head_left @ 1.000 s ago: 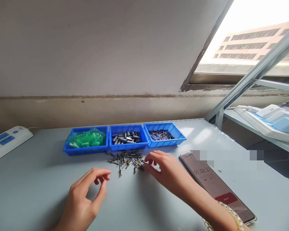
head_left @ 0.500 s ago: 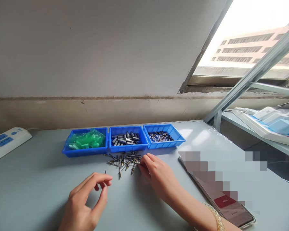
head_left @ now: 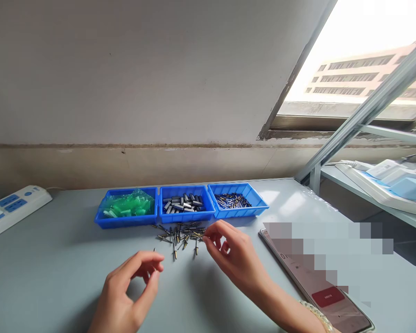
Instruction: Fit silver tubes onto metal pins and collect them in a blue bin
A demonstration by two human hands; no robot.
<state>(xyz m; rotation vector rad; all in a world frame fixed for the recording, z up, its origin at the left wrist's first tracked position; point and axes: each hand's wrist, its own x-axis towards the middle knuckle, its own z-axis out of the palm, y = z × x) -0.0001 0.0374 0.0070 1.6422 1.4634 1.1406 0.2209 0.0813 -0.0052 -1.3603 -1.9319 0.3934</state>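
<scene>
A loose pile of blind rivets (head_left: 176, 236), with thin steel pins and some brass-coloured bodies, lies in front of the blue bins. At the pile's right edge is my right hand (head_left: 234, 252), thumb and index closed in a pinch; what sits between the tips is too small to make out. My left hand (head_left: 128, 289) hovers at the near left of the pile, fingers curved and thumb slightly apart. A thin dark tip (head_left: 154, 249) pokes up behind its index finger; whether it is held or on the table, I cannot tell.
Three joined blue bins stand behind the pile: one with green pieces in plastic (head_left: 131, 204), one with hex standoffs (head_left: 183, 203), one with small dark pins (head_left: 232, 201). A phone (head_left: 333, 300) lies right, a power strip (head_left: 24, 203) left. A metal frame (head_left: 360, 111) rises at right.
My right hand has drawn back and lifted slightly from the pile, its thumb now showing. The left hand's thumb has come a little nearer its fingertips. The whole view has shifted slightly.
</scene>
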